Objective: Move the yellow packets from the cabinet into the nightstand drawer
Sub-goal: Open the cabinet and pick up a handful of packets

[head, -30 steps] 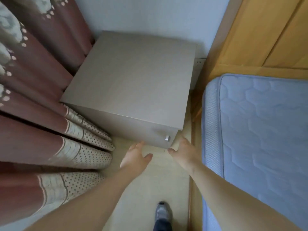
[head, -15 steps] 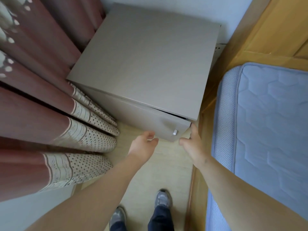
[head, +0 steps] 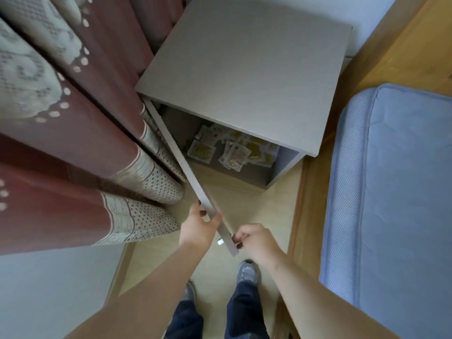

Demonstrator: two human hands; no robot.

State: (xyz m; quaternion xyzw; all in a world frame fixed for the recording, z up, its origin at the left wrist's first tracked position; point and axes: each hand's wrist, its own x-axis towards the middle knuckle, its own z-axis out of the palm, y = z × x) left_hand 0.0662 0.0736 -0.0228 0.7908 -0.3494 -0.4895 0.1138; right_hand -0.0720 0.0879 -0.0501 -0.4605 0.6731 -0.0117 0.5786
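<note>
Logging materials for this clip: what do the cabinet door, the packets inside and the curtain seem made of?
Cabinet door: probably laminated board, matt grey; flat, thin, uniform surface.
Packets: likely plastic or foil sachets, pale with yellow centres; edges look crinkled.
Curtain: woven fabric, dull red with pale dotted hem; hangs in soft folds.

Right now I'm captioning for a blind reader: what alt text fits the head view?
A grey cabinet stands with its door open, the left hand and right hand gripping the door's free edge; yellow packets lie scattered inside. A red curtain hangs left, a blue mattress lies right.
</note>
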